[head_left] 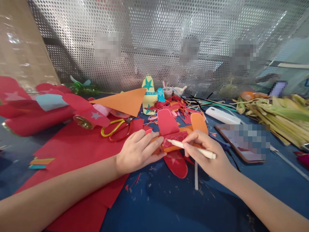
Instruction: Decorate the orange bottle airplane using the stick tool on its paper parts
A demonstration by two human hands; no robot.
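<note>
A paper toy airplane (168,123) with an orange body and red wings lies on the blue table in front of me. My left hand (141,149) grips its left end, fingers together along the body. Between the thumb and fingers of my right hand (208,153) is a white marker pen (177,143). Its tip touches the red strip (182,136) wrapped round the body, where a row of pale round outlines shows. The lower wing (177,166) carries a faint star.
Yellow-and-red-handled scissors (115,129) and large red paper sheets (84,167) lie left. A finished red airplane (43,117) stands farther left. Paper scraps (172,104) and a yellow airplane (149,96) sit behind. Right are a phone (238,141), a white tool (222,115) and dried husks (272,116).
</note>
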